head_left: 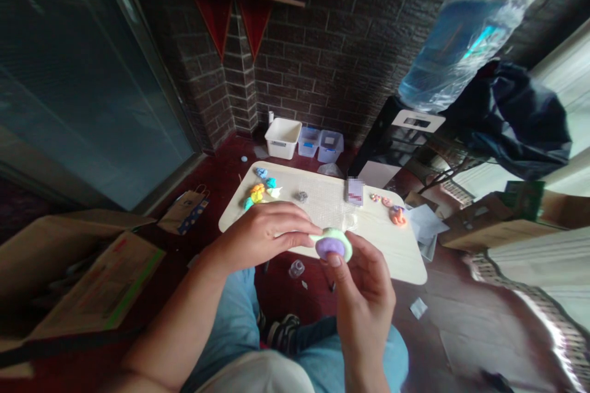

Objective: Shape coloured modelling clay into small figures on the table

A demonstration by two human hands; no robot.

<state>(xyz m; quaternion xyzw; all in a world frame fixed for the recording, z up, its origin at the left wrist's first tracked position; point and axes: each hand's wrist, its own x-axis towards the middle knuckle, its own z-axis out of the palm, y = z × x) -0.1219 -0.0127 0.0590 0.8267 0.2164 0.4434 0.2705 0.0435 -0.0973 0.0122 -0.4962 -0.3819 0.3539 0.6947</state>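
Observation:
Above the near edge of the low table I hold a round piece of modelling clay [330,248], a purple disc with a pale green strip along its rim. My right hand [364,285] grips the disc, thumb on its front face and fingers behind. My left hand [271,230] is closed at the loose end of the green strip, thumb and fingers pinching it on the disc's left side. On the table behind my left hand sit lumps of yellow clay [257,193] and blue clay [261,172]. Orange and purple clay [398,216] lies at the right end.
A clear bubbled sheet [322,202] covers the middle of the pale table [405,261]. A small card or pack [355,192] stands at the back. Plastic bins [282,140] and a water dispenser [385,135] are behind. Cardboard boxes [92,288] flank me. A clear cup [296,268] lies on the floor.

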